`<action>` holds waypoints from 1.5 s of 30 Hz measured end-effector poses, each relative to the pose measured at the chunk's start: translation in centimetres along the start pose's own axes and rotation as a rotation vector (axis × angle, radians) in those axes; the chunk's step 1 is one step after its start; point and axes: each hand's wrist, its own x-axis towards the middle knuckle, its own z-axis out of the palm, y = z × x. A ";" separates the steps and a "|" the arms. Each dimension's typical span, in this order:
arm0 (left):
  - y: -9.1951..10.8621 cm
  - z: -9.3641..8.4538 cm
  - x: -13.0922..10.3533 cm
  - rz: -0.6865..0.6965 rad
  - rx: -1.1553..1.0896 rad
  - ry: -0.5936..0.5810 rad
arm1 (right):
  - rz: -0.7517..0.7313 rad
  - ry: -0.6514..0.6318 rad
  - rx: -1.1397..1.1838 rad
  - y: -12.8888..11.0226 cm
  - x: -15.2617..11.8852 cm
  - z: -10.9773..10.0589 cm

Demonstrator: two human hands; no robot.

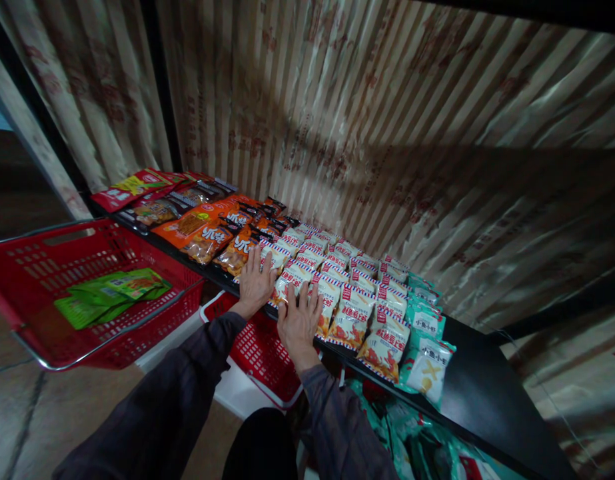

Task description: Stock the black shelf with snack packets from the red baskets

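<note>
My left hand (256,281) has its fingers stretched out over the front of the shelf. It touches the leftmost white snack bags, close beside the orange snack bags (236,250). Just to its right, my right hand (300,322) lies with fingers spread on the front white snack bags (354,312). These bags have striped red-and-blue top edges and stand in several rows. Neither hand grips anything. At the right end of the rows are teal-and-white snack bags (428,360). The palms and the bag parts beneath them are hidden.
A red basket (102,230) with green packets (114,293) stands at the left. Another red basket (257,353) sits below the shelf edge. Red bags (137,189) lie at the shelf's left end. Dark shelf surface (487,393) shows at right. Teal bags (402,427) lie underneath. Patterned sheeting (337,113) hangs behind.
</note>
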 end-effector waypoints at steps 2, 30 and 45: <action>0.0 0.3 0.3 -0.004 -0.016 0.038 | 0.003 -0.005 0.004 0.1 0.0 0.0; 0.1 0.5 -0.5 0.061 0.012 -0.015 | -0.106 -0.040 0.016 0.3 0.0 -0.3; -0.1 0.5 -0.7 0.041 0.010 0.069 | -0.144 -0.040 0.027 0.6 0.0 -0.6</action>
